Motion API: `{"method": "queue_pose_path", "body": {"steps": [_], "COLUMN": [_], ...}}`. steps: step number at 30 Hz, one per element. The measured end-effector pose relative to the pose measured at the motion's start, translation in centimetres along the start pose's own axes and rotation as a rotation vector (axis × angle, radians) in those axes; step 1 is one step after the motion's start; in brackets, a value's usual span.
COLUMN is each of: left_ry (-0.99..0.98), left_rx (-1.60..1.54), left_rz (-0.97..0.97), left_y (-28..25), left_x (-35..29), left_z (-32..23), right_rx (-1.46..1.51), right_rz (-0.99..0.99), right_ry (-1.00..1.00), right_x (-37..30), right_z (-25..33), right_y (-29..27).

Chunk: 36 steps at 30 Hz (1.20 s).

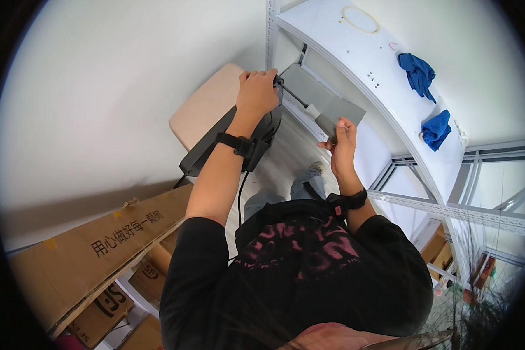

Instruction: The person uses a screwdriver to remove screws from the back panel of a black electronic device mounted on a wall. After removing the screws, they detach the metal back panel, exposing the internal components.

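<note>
While our right hand (343, 146) grasps the grey-handled tool (325, 124) at upper centre between thumb and fingers, its black shaft (294, 95) slants up-left toward our left hand (256, 93), curled over, its grip hidden from us. Behind lies a grey panel (345, 107); a white shelf (356, 49) bearing blue cloths (418, 74) curves across the upper right.

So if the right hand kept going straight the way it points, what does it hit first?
Probably the flat grey panel, which lies just past the right hand in the picture. Depth is unclear, so it might pass over or under it.
</note>
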<state>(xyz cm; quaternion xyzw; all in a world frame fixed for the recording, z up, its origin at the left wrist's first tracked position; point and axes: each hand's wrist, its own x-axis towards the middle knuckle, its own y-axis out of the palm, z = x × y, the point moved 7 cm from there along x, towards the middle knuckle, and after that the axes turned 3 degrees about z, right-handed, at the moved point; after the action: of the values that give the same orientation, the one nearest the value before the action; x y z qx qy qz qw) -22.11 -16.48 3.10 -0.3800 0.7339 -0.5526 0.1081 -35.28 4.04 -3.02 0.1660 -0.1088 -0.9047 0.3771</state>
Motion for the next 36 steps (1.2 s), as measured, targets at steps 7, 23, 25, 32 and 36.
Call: {"method": "queue_pose_path", "body": {"steps": [7,23,25,32,36], "left_ry": [0.012,-0.009,-0.01,-0.003,0.016], "left_rx": [-0.017,-0.003,-0.002,-0.012,0.014], "left_rz": [-0.031,0.024,0.023,0.023,0.013], "left_y": [0.1,0.3,0.3,0.2,0.4], "left_x": [-0.1,0.2,0.0,0.3,0.7], "left_z": [0.0,0.2,0.1,0.2,0.4], "right_rx": [-0.139,-0.239,-0.221,-0.234,-0.201], "right_rz": [-0.011,-0.017,-0.014,0.133,0.095], "right_ry": [-0.065,-0.194,-0.196,-0.126,-0.221], "right_x": [0.2,-0.3,-0.4,0.1,0.6], "right_z": [-0.1,1.0,0.9,1.2,1.6], "right_y": [-0.5,-0.2,-0.3,-0.8,-3.3]}}
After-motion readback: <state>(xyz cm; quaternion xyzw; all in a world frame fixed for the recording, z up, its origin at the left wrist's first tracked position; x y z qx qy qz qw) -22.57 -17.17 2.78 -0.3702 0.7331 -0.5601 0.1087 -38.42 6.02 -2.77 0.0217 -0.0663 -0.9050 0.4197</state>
